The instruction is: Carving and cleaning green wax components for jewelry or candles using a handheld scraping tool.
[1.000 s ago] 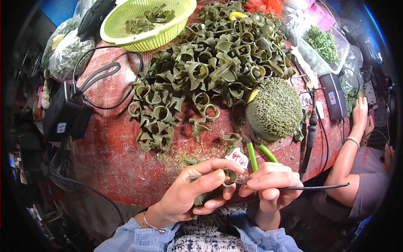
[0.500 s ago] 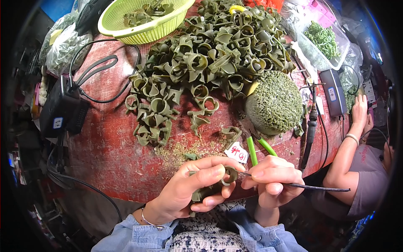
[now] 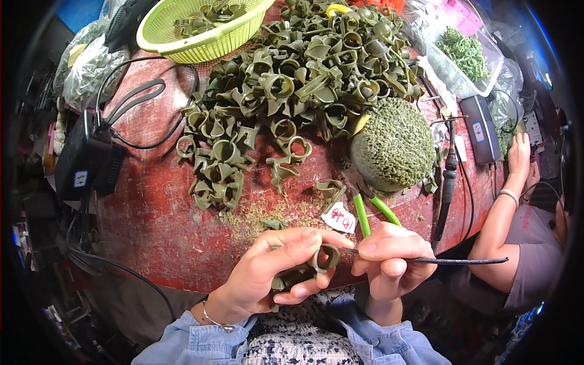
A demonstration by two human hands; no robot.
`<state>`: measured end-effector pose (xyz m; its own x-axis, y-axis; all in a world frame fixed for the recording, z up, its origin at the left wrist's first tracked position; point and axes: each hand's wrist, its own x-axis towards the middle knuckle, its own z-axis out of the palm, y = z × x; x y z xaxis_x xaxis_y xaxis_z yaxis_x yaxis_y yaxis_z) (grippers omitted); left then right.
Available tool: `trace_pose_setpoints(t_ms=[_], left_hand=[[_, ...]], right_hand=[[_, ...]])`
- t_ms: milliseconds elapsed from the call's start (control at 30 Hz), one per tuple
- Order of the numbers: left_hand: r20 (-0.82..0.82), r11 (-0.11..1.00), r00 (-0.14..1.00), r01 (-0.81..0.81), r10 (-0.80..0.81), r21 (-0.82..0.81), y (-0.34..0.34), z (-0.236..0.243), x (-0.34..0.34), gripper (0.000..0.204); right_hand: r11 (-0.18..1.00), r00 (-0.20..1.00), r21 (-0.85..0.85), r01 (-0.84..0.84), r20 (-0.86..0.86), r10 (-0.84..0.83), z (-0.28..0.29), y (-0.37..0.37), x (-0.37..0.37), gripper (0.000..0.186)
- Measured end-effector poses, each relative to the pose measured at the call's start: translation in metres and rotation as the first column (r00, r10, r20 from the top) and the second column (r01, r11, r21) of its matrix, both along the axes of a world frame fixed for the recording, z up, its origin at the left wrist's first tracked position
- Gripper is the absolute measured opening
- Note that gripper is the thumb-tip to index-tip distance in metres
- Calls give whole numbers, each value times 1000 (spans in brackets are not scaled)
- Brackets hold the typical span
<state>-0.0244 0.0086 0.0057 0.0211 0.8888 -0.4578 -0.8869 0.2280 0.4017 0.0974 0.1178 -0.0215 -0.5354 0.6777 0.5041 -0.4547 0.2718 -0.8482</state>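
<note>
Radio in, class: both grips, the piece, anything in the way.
Left grip closed on olive-green ring piece. Right grip closed on slim dark stick, tip close to piece. Green-handled tool lies just beyond, seemingly not obstructing.

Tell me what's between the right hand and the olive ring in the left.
In the head view, the thin tip of a dark tool, held by the right hand, points toward the olive ring; whether it touches is unclear.

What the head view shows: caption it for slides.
Left hand holds curled green piece; right hand, thin black tool.
</note>
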Motion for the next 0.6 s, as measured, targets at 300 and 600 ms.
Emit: trace_pose_setpoints(t_ms=[300, 600], left_hand=[[40, 998, 998, 46, -48, 48, -1, -2, -3, 37], [-187, 1000, 982, 14, -14, -4, 5, 3, 4, 40]], right_hand=[[998, 1000, 61, -4, 31, 2, 3, 2, -1, 36], [999, 997, -13, 49, 59, -48, 1, 1, 2, 29]])
